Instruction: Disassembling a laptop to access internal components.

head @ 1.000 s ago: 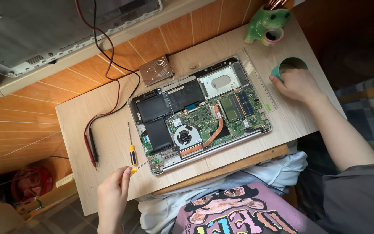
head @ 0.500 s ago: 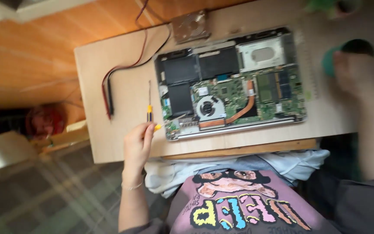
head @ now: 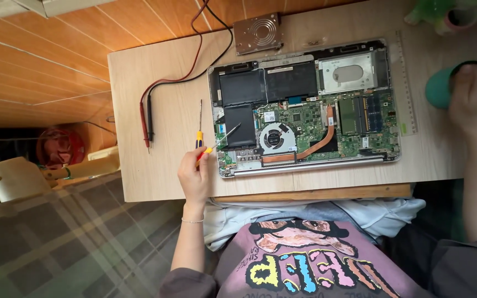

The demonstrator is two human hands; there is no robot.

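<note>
An opened laptop (head: 305, 105) lies bottom-up on the wooden table (head: 161, 176), showing its circuit board, fan and black battery. My left hand (head: 195, 174) is at the laptop's front left corner and grips a small orange-handled screwdriver (head: 222, 138). Its tip rests on the laptop's left inner part. A second, yellow-handled screwdriver (head: 199, 124) lies on the table just left of it. My right hand (head: 473, 99) is closed over the rim of a green cup (head: 436, 87) at the table's right edge.
A bare hard drive (head: 258, 33) lies behind the laptop. Red and black probe leads (head: 146, 118) run along the table's left side. A clear ruler (head: 407, 83) lies to the right of the laptop. A green figure (head: 443, 12) stands at the far right corner. A pale stool (head: 12, 177) stands on the floor.
My left hand moved up to the laptop's corner and took hold of the small screwdriver. My right hand shifted from beside the cup to over its rim. The view swung.
</note>
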